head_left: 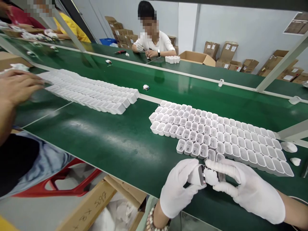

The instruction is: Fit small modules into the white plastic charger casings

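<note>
My left hand (179, 186), in a white glove with a beaded bracelet at the wrist, grips a small white plastic housing (196, 175) tilted sideways, its mouth facing right. Between the fingers of my gloved right hand (247, 184) is a small part with a rounded white lump (211, 177) and dark edges, held against the housing's mouth. How far it sits inside, I cannot tell. Just beyond my hands, rows of open white housings (199, 138) stand upright on the green table (120, 141), several with a dark slot in the bottom.
To the left stands another block of white housings (89, 89), near a co-worker's bare hand (18, 85). Small parts (145, 87) lie on the green strip beyond the rail. Another person (154, 41) sits opposite. An open carton (96, 205) is below the table edge.
</note>
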### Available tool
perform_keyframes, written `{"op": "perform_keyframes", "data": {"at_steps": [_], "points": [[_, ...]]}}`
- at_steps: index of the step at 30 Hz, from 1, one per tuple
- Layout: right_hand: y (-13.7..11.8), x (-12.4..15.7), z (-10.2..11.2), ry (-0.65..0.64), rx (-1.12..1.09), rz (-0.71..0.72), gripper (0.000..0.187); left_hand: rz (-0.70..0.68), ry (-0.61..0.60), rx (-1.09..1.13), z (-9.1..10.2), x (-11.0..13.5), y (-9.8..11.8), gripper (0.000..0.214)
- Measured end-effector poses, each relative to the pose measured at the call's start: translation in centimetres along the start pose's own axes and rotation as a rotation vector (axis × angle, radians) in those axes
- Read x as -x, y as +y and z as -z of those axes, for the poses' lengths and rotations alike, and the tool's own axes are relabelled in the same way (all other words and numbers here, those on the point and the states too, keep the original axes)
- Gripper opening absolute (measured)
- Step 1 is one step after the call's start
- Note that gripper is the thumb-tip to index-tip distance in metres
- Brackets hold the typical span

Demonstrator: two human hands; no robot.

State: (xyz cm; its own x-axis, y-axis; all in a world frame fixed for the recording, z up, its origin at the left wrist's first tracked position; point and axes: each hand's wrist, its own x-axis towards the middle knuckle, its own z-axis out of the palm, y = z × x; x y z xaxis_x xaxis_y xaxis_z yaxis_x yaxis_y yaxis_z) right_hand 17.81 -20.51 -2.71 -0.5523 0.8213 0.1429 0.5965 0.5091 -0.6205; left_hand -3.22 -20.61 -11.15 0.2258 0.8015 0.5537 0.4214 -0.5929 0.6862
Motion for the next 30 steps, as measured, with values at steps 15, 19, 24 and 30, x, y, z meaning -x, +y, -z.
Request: {"op": "perform_keyframes", "data": {"at_steps": [15,19,24,30], "points": [[-1.0,-0.4,0.4,-0.008,-0.077,-0.142,0.036,0.007,-0.033,0.02,0.0,0.3,-0.1,0.048],[-0.9,-0.1,0.2,-0.019,-0.024,-0.154,0.037,-0.017,-0.043,0.016,-0.2,0.4,-0.5,0.049],[-0.9,-0.3,0.0,-0.049,0.006,-0.163,0.038,-0.025,-0.067,0.022,-0.3,0.5,-0.8,0.049],[-1.1,-0.5,-0.2,-0.08,0.012,-0.174,0.029,-0.006,-0.096,0.037,-0.2,0.6,-0.6,0.052]]}}
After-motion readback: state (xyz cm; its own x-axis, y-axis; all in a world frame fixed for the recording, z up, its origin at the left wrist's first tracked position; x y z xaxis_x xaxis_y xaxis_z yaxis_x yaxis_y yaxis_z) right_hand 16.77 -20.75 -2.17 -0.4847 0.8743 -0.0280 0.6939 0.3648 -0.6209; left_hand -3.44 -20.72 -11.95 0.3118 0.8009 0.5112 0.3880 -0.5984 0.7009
